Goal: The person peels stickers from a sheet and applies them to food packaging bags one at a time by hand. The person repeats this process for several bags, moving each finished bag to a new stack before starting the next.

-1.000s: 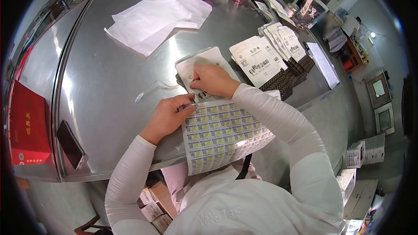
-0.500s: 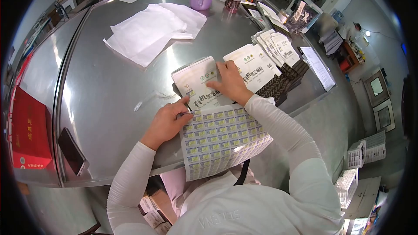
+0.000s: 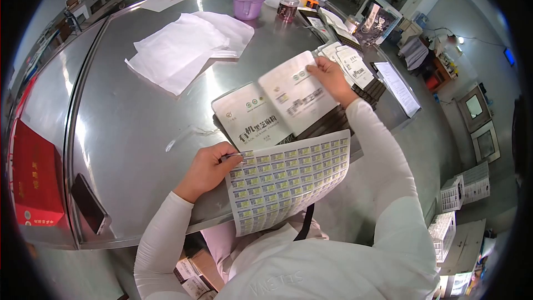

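Observation:
My right hand (image 3: 335, 80) pinches the upper right edge of a white paper pouch (image 3: 294, 103) with dark printing, lifted at a tilt and slightly blurred. A small sticker is on that pouch's front. Left of it, a similar pouch (image 3: 250, 114) lies on the table, partly overlapped. My left hand (image 3: 208, 169) is closed on the upper left corner of a sheet of small stickers (image 3: 283, 183). A thin dark item shows at its fingertips, too small to name. The sheet curves over the table's near edge.
More pouches (image 3: 355, 66) are stacked at the right beside a paper list (image 3: 397, 89). White sheets (image 3: 177, 50) lie at the back left. A purple cup (image 3: 248, 5) and a jar (image 3: 287, 8) stand behind. A phone (image 3: 89, 203) and a red bag (image 3: 36, 178) are left.
My right hand has moved right and up, carrying a pouch off the pile and uncovering another pouch's printed front. My left hand has drawn slightly down with the sticker sheet.

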`<action>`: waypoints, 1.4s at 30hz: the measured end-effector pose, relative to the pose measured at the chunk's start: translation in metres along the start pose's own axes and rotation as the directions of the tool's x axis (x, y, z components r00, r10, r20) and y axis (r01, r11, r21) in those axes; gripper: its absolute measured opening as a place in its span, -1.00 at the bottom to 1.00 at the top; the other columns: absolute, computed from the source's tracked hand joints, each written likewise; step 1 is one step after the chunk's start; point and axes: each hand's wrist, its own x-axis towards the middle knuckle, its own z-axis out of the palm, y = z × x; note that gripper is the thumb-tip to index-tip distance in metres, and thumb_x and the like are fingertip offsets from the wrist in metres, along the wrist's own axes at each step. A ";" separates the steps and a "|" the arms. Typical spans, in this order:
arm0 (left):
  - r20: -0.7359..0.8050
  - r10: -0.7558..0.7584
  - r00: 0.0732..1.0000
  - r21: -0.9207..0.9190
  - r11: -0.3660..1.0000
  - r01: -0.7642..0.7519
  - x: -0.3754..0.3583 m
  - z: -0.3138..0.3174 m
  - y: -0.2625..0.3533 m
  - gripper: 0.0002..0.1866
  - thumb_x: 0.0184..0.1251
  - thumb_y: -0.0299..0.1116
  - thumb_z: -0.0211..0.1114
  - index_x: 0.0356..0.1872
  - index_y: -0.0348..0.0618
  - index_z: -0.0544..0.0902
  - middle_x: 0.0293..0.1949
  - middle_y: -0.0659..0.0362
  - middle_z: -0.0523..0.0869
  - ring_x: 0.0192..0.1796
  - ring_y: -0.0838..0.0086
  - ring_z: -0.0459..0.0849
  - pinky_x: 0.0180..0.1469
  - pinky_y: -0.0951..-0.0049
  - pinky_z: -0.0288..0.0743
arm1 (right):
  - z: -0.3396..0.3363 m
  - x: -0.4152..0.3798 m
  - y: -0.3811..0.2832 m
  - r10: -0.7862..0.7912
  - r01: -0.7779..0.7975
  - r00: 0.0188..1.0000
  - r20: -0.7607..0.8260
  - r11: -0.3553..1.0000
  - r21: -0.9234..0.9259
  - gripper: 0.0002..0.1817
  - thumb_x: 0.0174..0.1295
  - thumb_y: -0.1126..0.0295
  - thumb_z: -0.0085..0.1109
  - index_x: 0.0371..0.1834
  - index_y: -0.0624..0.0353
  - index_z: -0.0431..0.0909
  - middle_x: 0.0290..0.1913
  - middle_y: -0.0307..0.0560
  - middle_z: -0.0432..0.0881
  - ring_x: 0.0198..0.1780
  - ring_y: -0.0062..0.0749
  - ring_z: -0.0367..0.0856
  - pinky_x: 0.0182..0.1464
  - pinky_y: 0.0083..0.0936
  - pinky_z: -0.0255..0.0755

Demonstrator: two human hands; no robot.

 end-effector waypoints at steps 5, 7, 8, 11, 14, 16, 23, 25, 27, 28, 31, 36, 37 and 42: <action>-0.059 0.029 0.998 0.020 0.999 -0.028 0.002 0.001 -0.006 -0.82 0.35 -0.36 0.29 -0.31 -0.30 0.62 -0.44 0.25 0.66 -0.37 0.67 0.53 -0.28 0.58 0.45 | 0.020 -0.004 0.008 -0.371 0.147 0.915 -0.155 0.666 -0.731 -0.52 0.17 0.24 0.32 0.15 0.12 0.49 0.14 0.09 0.51 0.24 -0.06 0.40 0.22 -0.21 0.37; -0.069 0.007 0.998 0.024 1.000 -0.005 0.002 0.001 -0.008 -0.81 0.34 -0.35 0.29 -0.29 -0.31 0.63 -0.44 0.22 0.68 -0.39 0.65 0.55 -0.30 0.56 0.46 | 0.067 -0.041 -0.017 -0.457 0.446 0.884 0.103 0.753 -0.485 -0.61 0.19 0.35 0.32 0.06 0.22 0.53 -0.05 0.02 0.62 -0.09 -0.22 0.61 0.02 -0.42 0.47; -0.073 -0.006 0.997 0.022 1.000 0.007 0.002 0.001 -0.009 -0.80 0.32 -0.34 0.30 -0.28 -0.32 0.65 -0.45 0.18 0.69 -0.40 0.63 0.57 -0.31 0.54 0.47 | 0.089 -0.063 -0.039 -0.212 0.291 0.938 0.273 0.910 -0.295 -0.64 0.19 0.36 0.33 0.02 0.24 0.54 -0.16 0.01 0.65 -0.16 -0.28 0.64 -0.07 -0.45 0.50; -0.085 -0.006 0.996 0.034 0.999 0.009 0.002 0.000 -0.008 -0.79 0.31 -0.33 0.31 -0.28 -0.32 0.66 -0.48 0.16 0.70 -0.44 0.62 0.57 -0.35 0.53 0.47 | 0.122 -0.104 -0.062 -0.191 0.375 0.854 0.483 0.871 -0.318 -0.75 0.19 0.35 0.32 -0.14 0.21 0.55 -0.29 -0.01 0.67 -0.24 -0.22 0.67 -0.17 -0.41 0.49; -0.090 -0.012 0.996 -0.010 1.000 0.012 0.003 0.001 -0.010 -0.80 0.33 -0.34 0.30 -0.30 -0.31 0.65 -0.49 0.20 0.68 -0.45 0.65 0.55 -0.37 0.55 0.44 | 0.129 -0.108 -0.056 -0.258 0.440 0.826 0.501 0.851 -0.287 -0.78 0.17 0.35 0.32 -0.20 0.18 0.53 -0.32 0.01 0.65 -0.27 -0.16 0.65 -0.24 -0.38 0.47; -0.120 -0.020 0.993 -0.102 0.995 0.008 0.004 0.001 -0.015 -0.81 0.34 -0.34 0.29 -0.32 -0.31 0.64 -0.49 0.23 0.67 -0.45 0.67 0.53 -0.39 0.57 0.42 | 0.127 -0.108 -0.060 -0.208 0.377 0.852 0.480 0.881 -0.287 -0.77 0.16 0.36 0.33 -0.20 0.17 0.52 -0.33 0.00 0.65 -0.27 -0.16 0.65 -0.24 -0.38 0.47; -0.124 -0.015 0.992 -0.092 0.996 0.003 0.002 -0.002 -0.011 -0.82 0.37 -0.36 0.28 -0.31 -0.30 0.63 -0.47 0.27 0.66 -0.41 0.70 0.51 -0.35 0.59 0.41 | 0.129 -0.108 -0.054 -0.372 0.480 0.835 0.406 0.853 -0.206 -0.80 0.13 0.38 0.33 -0.29 0.11 0.48 -0.33 -0.07 0.62 -0.25 -0.08 0.61 -0.21 -0.28 0.45; -0.102 -0.054 0.993 -0.067 0.997 0.048 0.002 -0.004 -0.010 -0.84 0.39 -0.36 0.27 -0.29 -0.27 0.64 -0.42 0.30 0.68 -0.35 0.72 0.52 -0.28 0.62 0.43 | 0.131 -0.106 -0.048 -0.476 0.563 0.801 0.363 0.806 -0.186 -0.82 0.13 0.42 0.32 -0.30 0.11 0.47 -0.32 -0.08 0.59 -0.23 -0.10 0.57 -0.20 -0.29 0.44; -0.109 -0.052 0.993 -0.076 0.996 0.044 0.003 -0.003 -0.010 -0.84 0.39 -0.36 0.26 -0.29 -0.27 0.64 -0.42 0.30 0.67 -0.34 0.72 0.52 -0.27 0.61 0.43 | 0.133 -0.105 -0.047 -0.547 0.615 0.772 0.324 0.771 -0.164 -0.84 0.14 0.45 0.30 -0.32 0.13 0.47 -0.30 -0.09 0.57 -0.21 -0.12 0.55 -0.19 -0.30 0.43; -0.112 -0.051 0.992 -0.081 0.996 0.042 0.003 -0.003 -0.010 -0.84 0.39 -0.37 0.26 -0.29 -0.27 0.64 -0.43 0.31 0.67 -0.34 0.72 0.52 -0.27 0.61 0.44 | 0.133 -0.104 -0.048 -0.568 0.628 0.763 0.309 0.764 -0.148 -0.84 0.15 0.45 0.29 -0.32 0.13 0.47 -0.29 -0.09 0.56 -0.20 -0.13 0.55 -0.18 -0.32 0.43; -0.159 0.010 0.987 -0.050 0.999 -0.018 0.005 -0.001 -0.017 -0.83 0.36 -0.37 0.28 -0.29 -0.30 0.64 -0.38 0.17 0.73 -0.40 0.68 0.55 -0.33 0.56 0.46 | 0.132 -0.097 -0.051 -0.512 0.551 0.813 0.277 0.831 -0.082 -0.89 0.21 0.48 0.24 -0.32 0.17 0.47 -0.25 -0.13 0.59 -0.18 -0.27 0.56 -0.16 -0.42 0.43; -0.136 0.089 0.987 -0.114 0.988 -0.105 0.006 0.004 -0.023 -0.82 0.36 -0.38 0.27 -0.26 -0.34 0.63 0.04 -0.02 0.69 -0.23 0.59 0.64 -0.13 0.52 0.52 | 0.133 -0.067 -0.053 -0.174 0.240 0.929 0.326 0.955 -0.175 -0.87 0.25 0.42 0.21 -0.30 0.23 0.49 -0.33 -0.13 0.62 -0.28 -0.42 0.58 -0.20 -0.49 0.44; -0.116 0.090 0.989 -0.109 0.989 -0.103 0.006 0.004 -0.022 -0.82 0.35 -0.39 0.27 -0.26 -0.35 0.62 0.11 -0.05 0.66 -0.19 0.57 0.65 -0.10 0.51 0.53 | 0.136 -0.058 -0.043 -0.146 0.221 0.927 0.345 0.956 -0.191 -0.85 0.25 0.40 0.22 -0.30 0.25 0.50 -0.36 -0.12 0.62 -0.31 -0.43 0.58 -0.22 -0.49 0.44; -0.103 0.042 0.994 -0.085 0.995 -0.051 0.005 0.002 -0.019 -0.84 0.33 -0.41 0.27 -0.26 -0.35 0.63 0.12 -0.09 0.66 -0.12 0.48 0.69 -0.05 0.47 0.53 | 0.148 -0.041 -0.032 -0.172 0.305 0.887 0.428 0.915 -0.263 -0.83 0.22 0.36 0.25 -0.34 0.26 0.55 -0.45 -0.08 0.64 -0.39 -0.40 0.60 -0.27 -0.47 0.45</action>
